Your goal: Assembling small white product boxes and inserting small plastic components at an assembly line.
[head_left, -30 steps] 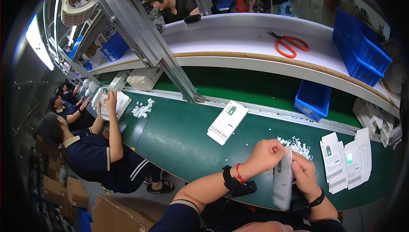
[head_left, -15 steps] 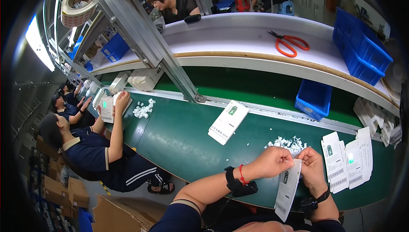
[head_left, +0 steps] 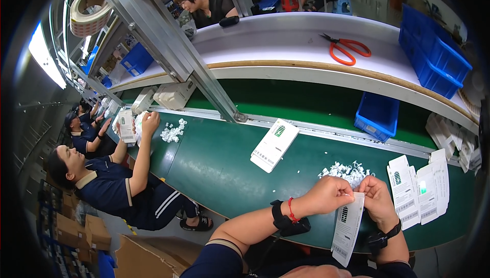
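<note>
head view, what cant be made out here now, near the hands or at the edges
In the head view:
- Left hand: what its fingertips pinch; its own fingers hide it.
- White carton by the right hand: its fine print is too small, its far face turned away.
- Pile of small white parts: near edge hidden behind the hands.
- Cardboard box: cut off by the lower edge.

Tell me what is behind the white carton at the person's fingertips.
Beside the white carton, the green table shows; past its upper end lies a pile of small white pieces. Whatever the carton directly covers cannot be seen.
</note>
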The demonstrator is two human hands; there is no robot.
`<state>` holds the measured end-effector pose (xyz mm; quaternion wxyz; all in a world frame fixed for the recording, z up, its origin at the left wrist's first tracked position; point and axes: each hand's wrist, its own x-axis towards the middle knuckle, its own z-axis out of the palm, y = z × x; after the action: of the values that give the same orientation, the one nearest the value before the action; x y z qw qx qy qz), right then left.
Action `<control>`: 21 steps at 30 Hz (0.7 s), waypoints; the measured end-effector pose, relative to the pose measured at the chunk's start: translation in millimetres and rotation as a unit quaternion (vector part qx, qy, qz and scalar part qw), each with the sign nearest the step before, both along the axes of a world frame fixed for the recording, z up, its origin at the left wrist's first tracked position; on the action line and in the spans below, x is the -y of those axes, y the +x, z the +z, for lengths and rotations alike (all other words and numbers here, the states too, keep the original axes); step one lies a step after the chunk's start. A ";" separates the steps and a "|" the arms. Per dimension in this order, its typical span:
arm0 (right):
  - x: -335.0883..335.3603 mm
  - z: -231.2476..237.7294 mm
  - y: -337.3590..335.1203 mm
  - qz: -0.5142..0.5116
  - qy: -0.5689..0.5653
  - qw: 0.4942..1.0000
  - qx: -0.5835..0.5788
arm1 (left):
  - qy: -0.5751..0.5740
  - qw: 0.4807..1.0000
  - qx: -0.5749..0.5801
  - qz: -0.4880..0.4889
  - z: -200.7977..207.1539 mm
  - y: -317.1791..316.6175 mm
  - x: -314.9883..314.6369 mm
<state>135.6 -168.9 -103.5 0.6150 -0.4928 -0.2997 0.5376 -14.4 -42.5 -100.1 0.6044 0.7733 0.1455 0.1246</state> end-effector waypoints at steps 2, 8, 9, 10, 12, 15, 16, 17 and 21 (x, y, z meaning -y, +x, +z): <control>0.3 -0.6 -0.2 0.009 -0.007 1.000 -0.003 | 0.007 1.000 -0.002 -0.001 0.3 0.3 0.2; -1.3 5.6 -6.8 0.020 0.002 1.000 -0.003 | -0.013 0.999 0.047 0.010 -6.6 2.8 1.3; -1.1 7.1 -7.1 0.018 0.005 1.000 0.010 | -0.014 0.999 0.047 0.010 -5.1 3.0 1.0; -0.4 5.6 -6.5 0.018 0.005 1.000 0.010 | -0.023 0.999 0.029 -0.005 -2.2 2.9 0.1; 0.2 1.3 -5.9 0.012 0.026 0.999 0.032 | -0.030 0.999 0.011 -0.018 -1.2 2.1 -0.3; -0.3 1.3 -7.2 0.001 0.040 0.999 0.028 | -0.097 0.994 0.046 -0.031 -6.2 3.2 -1.5; -0.3 1.0 -7.1 0.001 0.041 0.999 0.028 | -0.041 0.998 0.056 -0.013 -5.3 3.3 -3.3; -0.3 0.6 -7.1 -0.012 0.058 0.998 0.028 | 0.015 0.998 0.065 0.005 -4.7 3.4 -4.6; -0.4 -2.4 -8.6 -0.060 0.115 0.992 -0.005 | 0.139 0.984 0.100 0.051 -9.6 6.4 -4.1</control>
<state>127.0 -168.5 -105.9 0.7003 -0.4334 -0.3265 0.4639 -8.0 -38.4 -109.8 0.4957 0.8249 0.1045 0.2507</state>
